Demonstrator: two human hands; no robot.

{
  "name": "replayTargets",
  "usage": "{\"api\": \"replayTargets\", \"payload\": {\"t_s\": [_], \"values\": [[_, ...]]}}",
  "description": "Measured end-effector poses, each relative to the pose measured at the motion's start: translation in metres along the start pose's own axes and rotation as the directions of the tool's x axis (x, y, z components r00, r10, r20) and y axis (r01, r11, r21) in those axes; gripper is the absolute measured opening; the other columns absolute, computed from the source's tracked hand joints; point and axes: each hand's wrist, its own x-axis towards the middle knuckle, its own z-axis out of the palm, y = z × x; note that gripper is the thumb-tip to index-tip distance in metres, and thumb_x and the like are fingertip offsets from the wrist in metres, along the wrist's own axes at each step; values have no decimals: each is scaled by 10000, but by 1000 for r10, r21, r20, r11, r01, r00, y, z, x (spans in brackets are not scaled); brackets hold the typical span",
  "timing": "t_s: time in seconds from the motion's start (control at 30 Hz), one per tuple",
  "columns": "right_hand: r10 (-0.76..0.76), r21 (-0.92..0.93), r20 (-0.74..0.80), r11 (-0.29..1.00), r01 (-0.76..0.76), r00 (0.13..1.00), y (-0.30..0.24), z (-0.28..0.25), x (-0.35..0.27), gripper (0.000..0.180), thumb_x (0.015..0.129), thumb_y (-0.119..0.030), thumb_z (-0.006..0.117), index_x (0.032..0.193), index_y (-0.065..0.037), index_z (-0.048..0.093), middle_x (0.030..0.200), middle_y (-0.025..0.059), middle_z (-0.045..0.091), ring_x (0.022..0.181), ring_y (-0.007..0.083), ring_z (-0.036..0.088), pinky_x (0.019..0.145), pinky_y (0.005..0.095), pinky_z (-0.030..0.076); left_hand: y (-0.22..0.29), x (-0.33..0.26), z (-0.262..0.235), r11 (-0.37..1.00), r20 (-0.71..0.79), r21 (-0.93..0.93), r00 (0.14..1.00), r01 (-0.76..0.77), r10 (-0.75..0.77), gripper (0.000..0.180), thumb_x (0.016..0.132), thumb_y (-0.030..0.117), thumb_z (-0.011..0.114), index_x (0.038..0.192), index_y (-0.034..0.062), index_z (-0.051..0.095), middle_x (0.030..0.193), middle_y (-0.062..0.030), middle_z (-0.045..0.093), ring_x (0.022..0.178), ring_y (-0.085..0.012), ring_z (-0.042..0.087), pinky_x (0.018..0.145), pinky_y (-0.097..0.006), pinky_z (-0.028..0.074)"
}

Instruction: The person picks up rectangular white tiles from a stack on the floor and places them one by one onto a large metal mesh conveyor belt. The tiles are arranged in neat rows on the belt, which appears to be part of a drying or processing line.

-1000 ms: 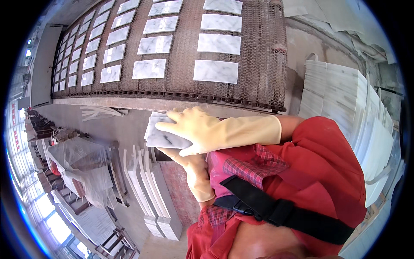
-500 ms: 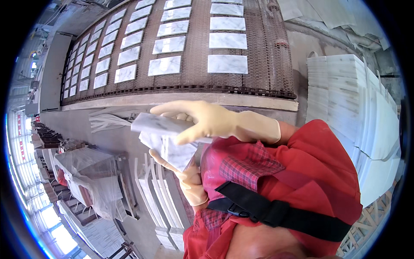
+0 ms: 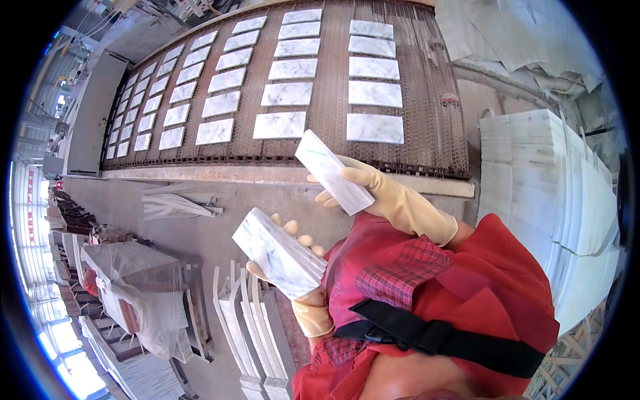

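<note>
Beside the brown mesh conveyor (image 3: 427, 120), the cream-gloved right hand (image 3: 373, 185) pinched one white marble tile (image 3: 330, 170), the left hand (image 3: 310, 305) a matching stack (image 3: 273, 250), fingers half-curled, partly hidden; transfer presumably called for levelling.

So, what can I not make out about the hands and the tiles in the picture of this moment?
All in the head view:
Left hand: palm hidden by the stack of tiles it holds.
That stack: edges too fine for a sure count.
Right hand: fingers partly hidden behind the tile it holds.
Far tiles, at the belt's left end: too small to show their veins.
</note>
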Motion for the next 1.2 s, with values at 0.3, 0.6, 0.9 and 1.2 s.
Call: {"api": "replayTargets", "payload": {"t_s": [0.3,0.6,0.9,1.2], "values": [[-145,-141,-279,984,109,949,-74,-113,32,1061,817,-337,866,1704,-59,353,1609,226,530,1340,354,642,1135,468,552,-29,68,-8,997,-121,65,992,49,-41,1113,973,746,659,1736,67,215,1607,-328,512,1302,-535,650,1012,-743,528],[-462,-776,-549,591,-220,696,-298,-217,122,999,700,7,764,1645,-190,508,1611,155,581,1443,335,575,1242,404,453,-77,134,-44,990,-366,-35,920,138,-142,1092,942,752,692,1700,70,301,1577,-308,550,1280,-535,664,1049,-749,545],[-594,-880,-149,-285,-380,790,-420,-378,286,1006,650,12,850,1591,-175,544,1477,157,670,1359,368,632,1180,445,507,-109,165,-45,993,-611,107,791,45,30,1137,957,824,589,1718,47,260,1556,-347,552,1217,-558,682,988,-782,551],[-485,-860,27,-457,-227,874,-422,-459,310,954,708,6,844,1590,-193,543,1475,101,671,1363,354,631,1174,468,510,-124,182,-39,978,-676,179,735,104,46,1131,936,841,604,1703,67,299,1546,-323,566,1248,-523,671,1021,-750,555]]}}
